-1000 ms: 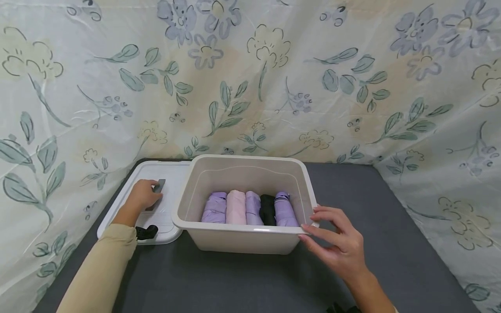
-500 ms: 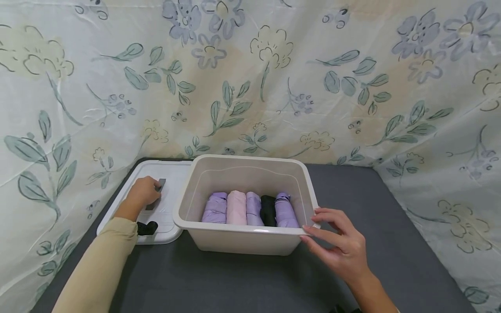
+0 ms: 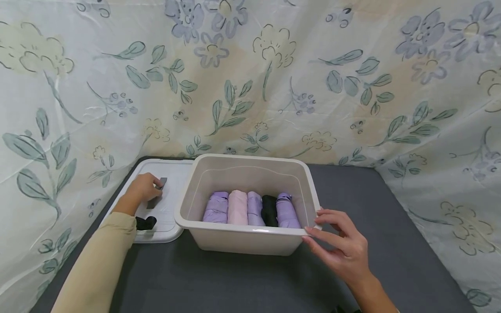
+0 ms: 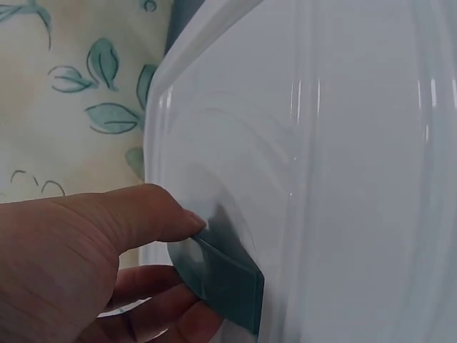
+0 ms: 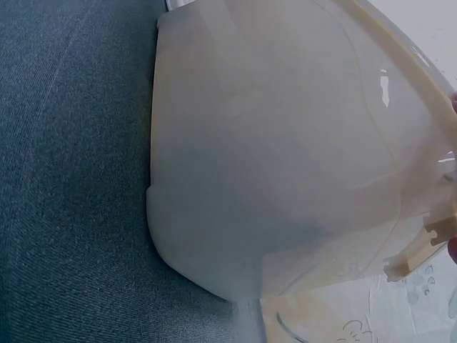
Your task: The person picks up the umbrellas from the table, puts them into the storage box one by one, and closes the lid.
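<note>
My left hand (image 3: 144, 191) pinches the grey handle (image 4: 228, 282) on the white lid (image 3: 172, 182), thumb along its upper edge and fingers beneath. That lid lies flat on the table, left of the beige storage bin (image 3: 246, 241). At the bin's front right corner, my right hand (image 3: 342, 245) grips the rim, thumb below and fingers over the top. Inside stand several rolled fabric bundles in a row: purple (image 3: 216, 208), pink (image 3: 238, 208), black (image 3: 269, 211) and more purple. The right wrist view mostly shows the bin's outer side (image 5: 278, 143); only fingertips appear at its right edge.
A dark grey cloth (image 3: 352, 191) covers the table. Floral sheeting (image 3: 250, 87) hangs at the back and both sides, close to the lid's left edge. A black strap (image 3: 146, 223) sits at my left wrist. The bin's left rim overhangs the lid's right edge.
Very little differs. My left hand's fingers shift slightly on the lid handle, and the head view drifts a bit. The bin and my right hand keep their places.
</note>
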Available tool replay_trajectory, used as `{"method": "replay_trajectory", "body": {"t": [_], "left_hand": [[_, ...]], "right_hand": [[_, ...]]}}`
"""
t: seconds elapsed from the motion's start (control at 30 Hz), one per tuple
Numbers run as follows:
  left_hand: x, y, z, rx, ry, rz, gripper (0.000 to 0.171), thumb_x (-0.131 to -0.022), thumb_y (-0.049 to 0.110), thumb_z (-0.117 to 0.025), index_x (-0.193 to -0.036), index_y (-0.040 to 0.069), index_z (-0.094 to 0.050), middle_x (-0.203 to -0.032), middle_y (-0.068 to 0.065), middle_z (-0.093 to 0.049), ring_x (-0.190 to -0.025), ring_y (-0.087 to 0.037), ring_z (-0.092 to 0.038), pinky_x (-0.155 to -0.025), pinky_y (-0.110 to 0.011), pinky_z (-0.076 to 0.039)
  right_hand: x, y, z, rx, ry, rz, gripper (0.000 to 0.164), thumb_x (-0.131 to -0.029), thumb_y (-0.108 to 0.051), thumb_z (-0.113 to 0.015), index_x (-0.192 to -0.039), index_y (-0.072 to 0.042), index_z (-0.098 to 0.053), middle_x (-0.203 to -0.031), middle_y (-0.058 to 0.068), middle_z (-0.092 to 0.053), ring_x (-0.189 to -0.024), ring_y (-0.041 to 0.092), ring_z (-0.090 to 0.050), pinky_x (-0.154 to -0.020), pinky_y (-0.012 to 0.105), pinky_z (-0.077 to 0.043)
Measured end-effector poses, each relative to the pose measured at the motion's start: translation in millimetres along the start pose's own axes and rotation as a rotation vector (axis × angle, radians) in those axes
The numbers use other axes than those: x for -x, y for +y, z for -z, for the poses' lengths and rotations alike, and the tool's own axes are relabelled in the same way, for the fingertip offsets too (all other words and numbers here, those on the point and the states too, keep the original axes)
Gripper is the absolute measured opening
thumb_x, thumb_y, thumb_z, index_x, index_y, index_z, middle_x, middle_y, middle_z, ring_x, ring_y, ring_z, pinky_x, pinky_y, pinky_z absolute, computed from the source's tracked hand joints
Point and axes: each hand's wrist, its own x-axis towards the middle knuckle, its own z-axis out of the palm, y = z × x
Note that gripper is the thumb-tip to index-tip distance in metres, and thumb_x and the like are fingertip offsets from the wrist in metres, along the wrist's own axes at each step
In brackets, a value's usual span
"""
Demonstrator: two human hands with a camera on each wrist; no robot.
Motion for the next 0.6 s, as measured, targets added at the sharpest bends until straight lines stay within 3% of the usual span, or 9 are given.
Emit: {"method": "replay_trajectory", "body": {"t": [0.6], "left_hand": [[0.3, -4.1, 1.0, 0.097, -0.028, 0.055, 0.036, -0.087, 0.017, -0.076, -0.116, -0.003, -0.075, -0.124, -0.031, -0.066, -0.088, -0.031, -0.062, -0.065, -0.032, -0.052]], "right_hand": [[-2.6, 0.7, -1.6, -0.026, 0.013, 0.043, 0.026, -0.088, -0.022, -0.082, -0.082, 0.003, -0.08, -0.089, 0.026, -0.063, -0.11, 0.027, -0.065, -0.104, 0.021, -0.052]]}}
